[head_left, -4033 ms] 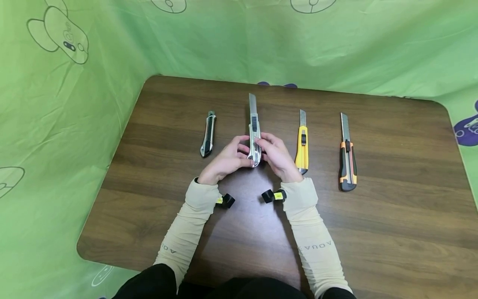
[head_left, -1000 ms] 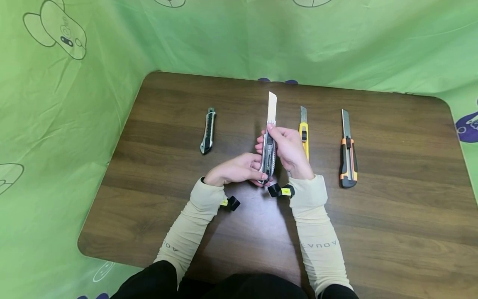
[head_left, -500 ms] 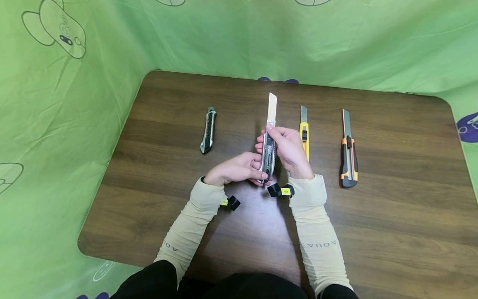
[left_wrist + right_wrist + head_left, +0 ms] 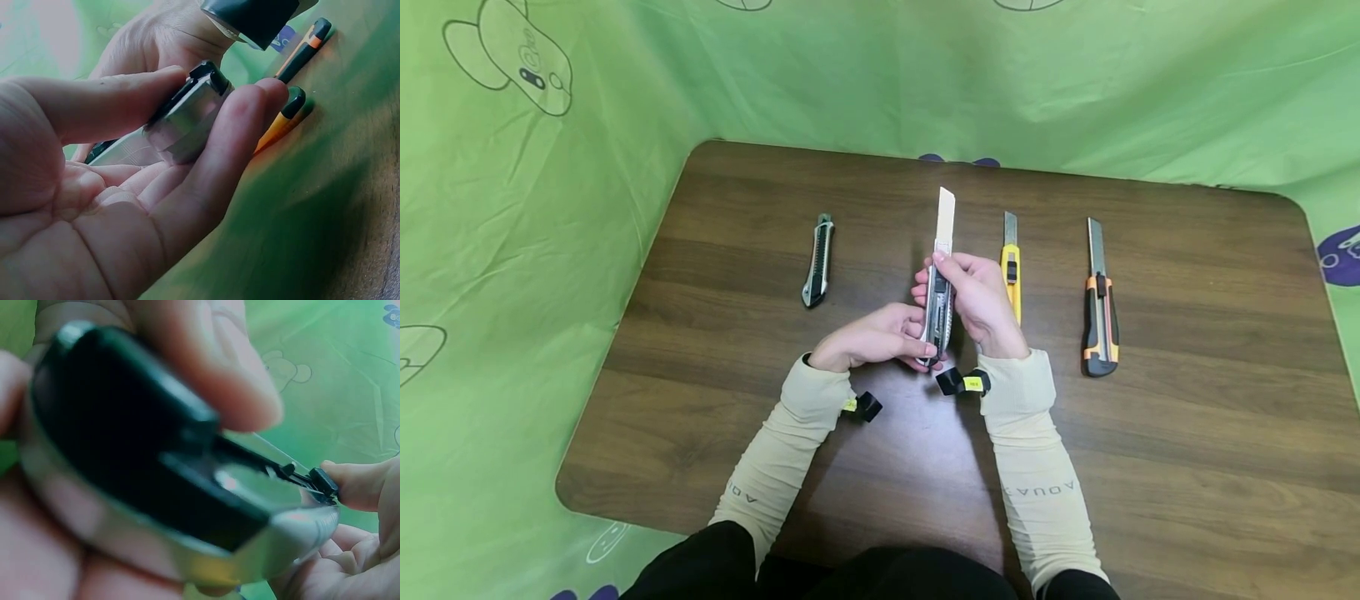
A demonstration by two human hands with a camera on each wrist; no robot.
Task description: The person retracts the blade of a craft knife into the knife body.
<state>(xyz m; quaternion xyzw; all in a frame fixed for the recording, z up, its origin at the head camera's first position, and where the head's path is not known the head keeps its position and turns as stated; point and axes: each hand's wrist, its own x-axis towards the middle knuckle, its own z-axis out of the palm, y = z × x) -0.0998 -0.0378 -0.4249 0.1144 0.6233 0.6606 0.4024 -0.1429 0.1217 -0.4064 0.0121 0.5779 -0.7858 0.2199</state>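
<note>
Both hands hold a silver snap-off utility knife above the table, its long blade extended and pointing away from me. My left hand pinches the butt end between thumb and fingers; the left wrist view shows the metal end of the utility knife in that pinch. Farther up the handle, my right hand grips the body, with its thumb near the blade's base. In the right wrist view the dark butt of the utility knife fills the foreground, and the right thumb touches the black slider.
A closed black-and-silver utility knife lies left on the wooden table. To the right are a yellow utility knife, partly hidden by the right hand, and an orange-and-black one, both with blades out. Green cloth hangs behind.
Since four seconds ago, the knife has moved right and tilted so its blade shines. My right thumb has shifted up toward the blade. Over the last second, the hands have barely moved.
</note>
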